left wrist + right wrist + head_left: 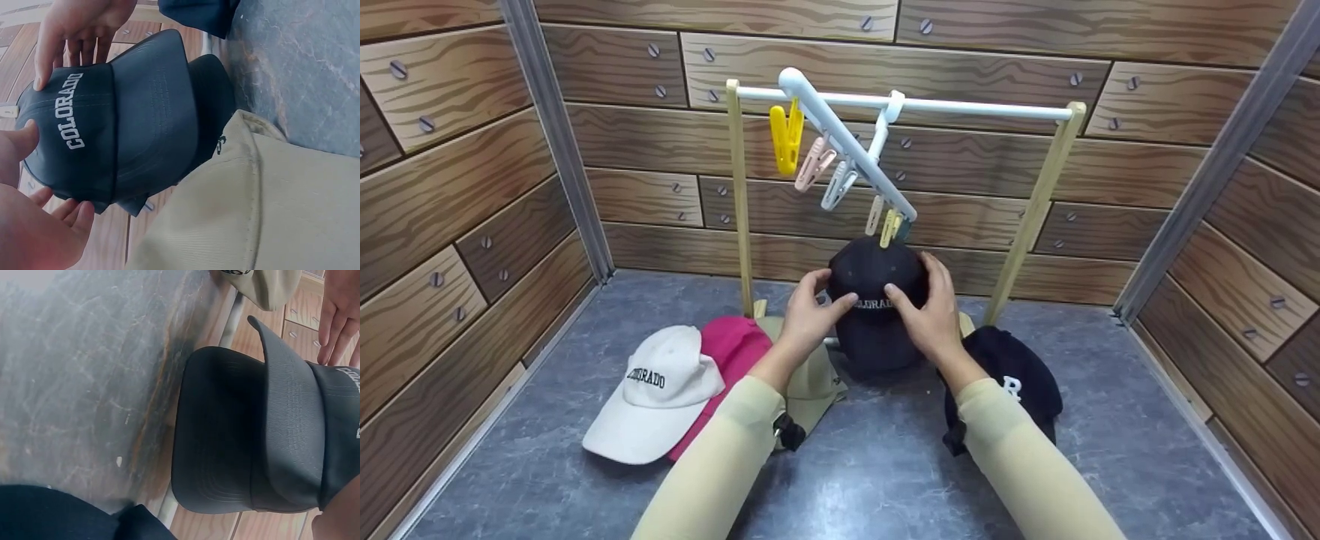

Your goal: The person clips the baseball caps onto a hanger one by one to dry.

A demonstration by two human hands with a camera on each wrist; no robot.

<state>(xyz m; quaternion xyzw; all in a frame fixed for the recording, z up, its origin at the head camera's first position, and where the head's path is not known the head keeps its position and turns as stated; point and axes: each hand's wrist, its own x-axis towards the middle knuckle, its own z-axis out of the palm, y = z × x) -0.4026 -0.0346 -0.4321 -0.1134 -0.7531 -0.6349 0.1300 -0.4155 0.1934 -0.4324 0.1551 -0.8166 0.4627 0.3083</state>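
Dark fabric baseball cap with white COLORADO lettering (877, 270): held up between left hand (810, 311) and right hand (934, 307), both gripping its sides. Just behind, between the hands, a second dark curved brim (216, 433). Above the hands, a yellow plastic clothespin (889, 227) on a pale-blue plastic bar hanger (851, 146). Left of left hand, overlapping: off-white fabric cap (664, 397), magenta fabric cap (731, 345). Below right hand, black fabric cap with white R (1027, 360).

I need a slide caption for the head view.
Left hand and right hand grip a black COLORADO cap beneath a peg hanger; a white cap lies left.
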